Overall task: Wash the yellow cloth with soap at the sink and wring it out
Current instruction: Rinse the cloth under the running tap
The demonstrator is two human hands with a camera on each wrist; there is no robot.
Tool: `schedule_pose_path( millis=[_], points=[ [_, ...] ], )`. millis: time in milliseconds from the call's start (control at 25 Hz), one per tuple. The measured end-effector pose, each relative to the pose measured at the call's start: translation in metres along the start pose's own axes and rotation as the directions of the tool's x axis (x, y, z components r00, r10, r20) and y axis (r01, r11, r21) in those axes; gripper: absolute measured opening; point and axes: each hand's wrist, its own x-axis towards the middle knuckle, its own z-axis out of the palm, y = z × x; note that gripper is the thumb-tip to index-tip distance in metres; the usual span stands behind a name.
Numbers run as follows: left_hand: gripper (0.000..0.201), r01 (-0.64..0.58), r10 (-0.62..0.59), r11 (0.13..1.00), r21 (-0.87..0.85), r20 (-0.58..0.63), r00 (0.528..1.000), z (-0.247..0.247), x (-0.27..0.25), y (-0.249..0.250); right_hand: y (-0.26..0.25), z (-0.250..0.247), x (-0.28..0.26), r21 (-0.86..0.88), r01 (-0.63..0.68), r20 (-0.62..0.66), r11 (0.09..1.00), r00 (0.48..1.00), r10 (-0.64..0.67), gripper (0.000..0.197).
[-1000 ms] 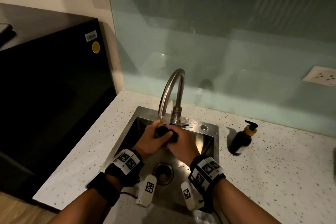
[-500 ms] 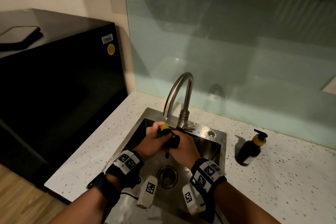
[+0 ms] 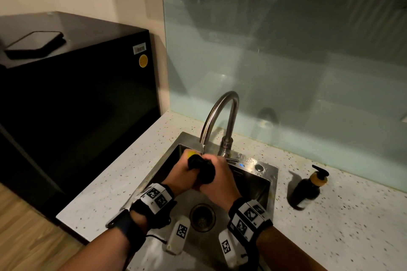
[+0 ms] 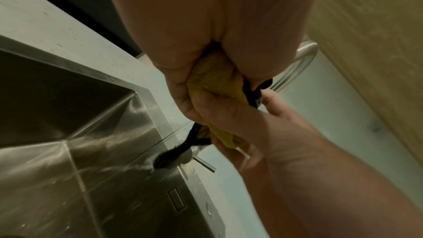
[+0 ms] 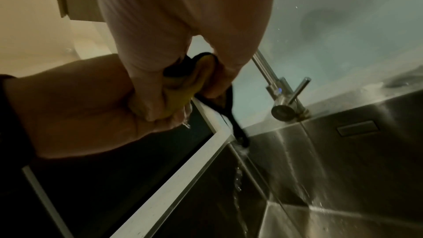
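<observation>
From the head view, both hands meet over the back half of the sink [image 3: 259, 179], just below the tap [image 3: 220, 114]. The left hand [image 3: 180, 177] and right hand [image 3: 221, 182] are each fisted around the cloth [image 3: 201, 167], which is bunched into a short roll between them. It is held over the basin, likely so squeezed water falls inside. A soap bottle [image 3: 309, 189] stands on the counter beside the sink's right edge.

The left wrist view shows the left hand's fingers [image 4: 213, 104] curled tight round the yellow cloth [image 4: 215, 79], its dark edge trailing down and dripping.

The right wrist view shows the right hand [image 5: 183, 33] clamped on the other end of the cloth [image 5: 183, 95], water streaming into the sink [image 5: 343, 160]; this looks like wringing.
</observation>
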Motion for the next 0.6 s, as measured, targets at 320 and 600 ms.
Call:
schedule_pose_path(
  millis=[320, 600],
  points=[
    [0.043, 0.072, -0.087, 0.956, -0.286, -0.039, 0.995, 0.000, -0.013, 0.032, 0.040, 0.004, -0.003, 0.194, -0.420, 0.166, 0.886, 0.905, 0.393, 0.040],
    [0.063, 0.327, -0.346, 0.864, -0.383, 0.019, 0.938, 0.007, -0.005, 0.010, 0.028, 0.005, 0.009, 0.677, -0.526, 0.264, 0.514, 0.826, 0.498, 0.023]
  ],
)
